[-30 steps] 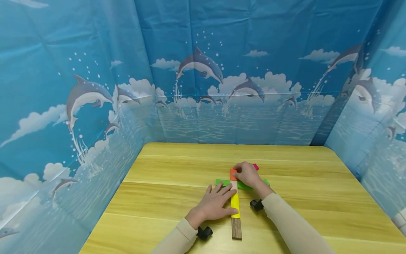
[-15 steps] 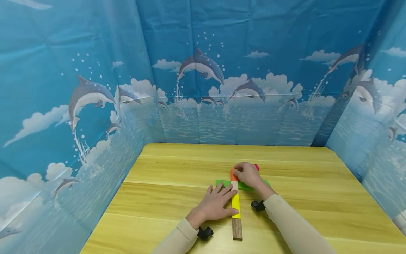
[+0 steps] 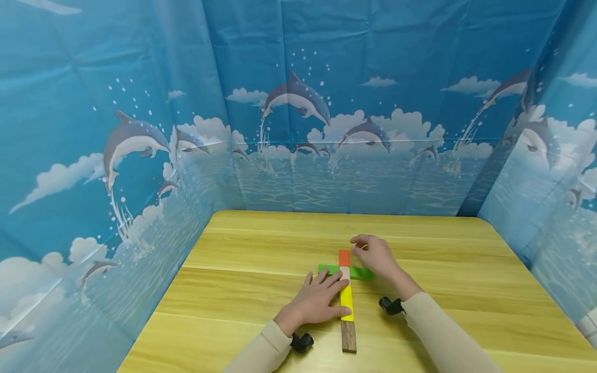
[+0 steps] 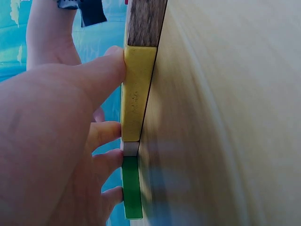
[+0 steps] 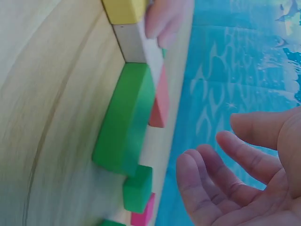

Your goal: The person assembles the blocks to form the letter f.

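On the wood-grained surface (image 3: 256, 238), a straight row of blocks runs away from the person: the brown block (image 3: 348, 338) nearest, then the yellow block (image 3: 347, 298), the white block (image 5: 131, 43) and, at the far end, the orange block (image 3: 344, 258). A green block (image 3: 362, 273) reaches out to the right of the white one, and another green block (image 3: 325, 268) to the left, making a cross.

The left hand (image 3: 317, 299) lies flat-ish over the middle, its fingers spread; the thumb touches the yellow block and the fingertips rest along the yellow, white and left green ones. I'd say it is there to steady the line — laid that wide, the touch guards several joints at once, since the blocks seem only butted together.

The right hand (image 3: 375, 255) hangs beside the orange block, fingers loosely curved with the thumb apart, gripping nothing; keeping it clear probably spares the row a nudge. From the right wrist, I can see a small green block (image 5: 138, 189) and a pink block (image 5: 143, 211) beyond the long green one — whether those two touch, I can't tell.
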Motion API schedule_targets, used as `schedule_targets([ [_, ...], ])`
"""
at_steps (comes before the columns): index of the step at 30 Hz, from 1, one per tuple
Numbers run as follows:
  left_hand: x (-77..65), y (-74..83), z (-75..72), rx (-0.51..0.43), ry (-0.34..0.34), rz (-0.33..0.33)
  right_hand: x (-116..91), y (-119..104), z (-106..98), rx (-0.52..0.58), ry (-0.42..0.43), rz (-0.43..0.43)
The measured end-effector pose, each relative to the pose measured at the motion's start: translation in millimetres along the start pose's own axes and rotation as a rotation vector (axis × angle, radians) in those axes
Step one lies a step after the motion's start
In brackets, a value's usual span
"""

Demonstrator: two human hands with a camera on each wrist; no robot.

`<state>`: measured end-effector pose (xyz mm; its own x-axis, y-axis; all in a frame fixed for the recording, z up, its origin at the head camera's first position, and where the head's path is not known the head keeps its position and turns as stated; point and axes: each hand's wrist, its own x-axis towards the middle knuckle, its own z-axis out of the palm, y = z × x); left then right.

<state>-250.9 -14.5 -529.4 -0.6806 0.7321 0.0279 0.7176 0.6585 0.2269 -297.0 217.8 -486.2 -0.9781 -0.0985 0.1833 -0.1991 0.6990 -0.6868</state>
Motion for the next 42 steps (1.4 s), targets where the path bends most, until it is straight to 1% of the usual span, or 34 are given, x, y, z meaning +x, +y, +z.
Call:
schedule_targets([
  [4,0.8,-0.4,-1.1,0.015,0.006,0.001,-9,-3,-11,-0.004,0.015,0.004],
  [9,0.9,-0.1,-2.0,0.022,0.01,-0.001,-23,-5,-22,-0.02,0.044,-0.014],
  [13,-0.5,-0.2,-1.0,0.024,0.011,0.0,-34,-3,-27,-0.049,0.066,-0.035],
  [19,-2.0,-0.6,0.1,0.014,0.009,0.001,-49,0,-34,-0.06,0.07,-0.024],
  [26,-4.6,-0.5,-0.4,0.01,0.009,0.001,-66,8,-43,-0.093,0.101,-0.023],
  [32,-5.5,-1.8,2.8,0.021,0.011,0.004,-80,18,-48,-0.088,0.114,-0.024],
  [38,-6.2,-3.0,5.8,0.03,0.018,0.008,-93,27,-49,-0.069,0.102,0.029],
  [42,-8.1,-2.4,6.3,0.034,0.019,0.01,-101,32,-48,-0.073,0.106,0.033],
])
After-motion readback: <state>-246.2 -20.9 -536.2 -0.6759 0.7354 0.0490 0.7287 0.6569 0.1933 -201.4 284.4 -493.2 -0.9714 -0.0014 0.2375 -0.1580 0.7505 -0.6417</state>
